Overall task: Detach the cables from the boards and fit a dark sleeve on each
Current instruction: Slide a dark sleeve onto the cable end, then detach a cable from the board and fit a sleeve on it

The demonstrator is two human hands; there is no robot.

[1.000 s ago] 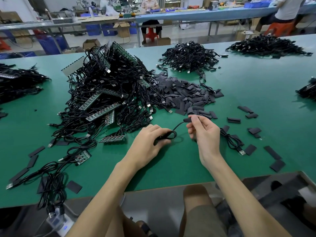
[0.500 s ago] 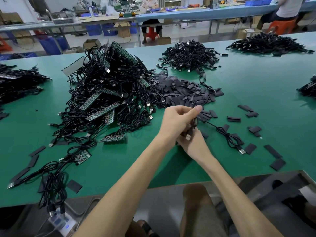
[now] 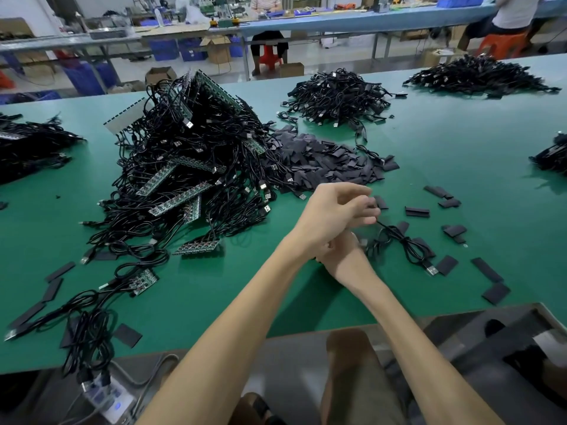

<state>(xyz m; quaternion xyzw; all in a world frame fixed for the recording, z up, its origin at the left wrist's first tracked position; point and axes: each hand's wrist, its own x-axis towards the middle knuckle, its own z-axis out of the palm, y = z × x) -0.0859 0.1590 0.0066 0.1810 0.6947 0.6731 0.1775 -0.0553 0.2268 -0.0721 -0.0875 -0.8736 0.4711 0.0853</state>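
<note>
left hand (image 3: 334, 216) crossed over right hand (image 3: 340, 257), touching; left fingers curled, right mostly hidden, can't tell what either grips. cable (image 3: 406, 245) trails right from under them on table (image 3: 460, 148), sleeve pile (image 3: 322, 161) just beyond

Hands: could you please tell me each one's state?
Left hand: curled at thin black cable; grip unclear.
Right hand: mostly hidden under left; cannot tell.
</note>
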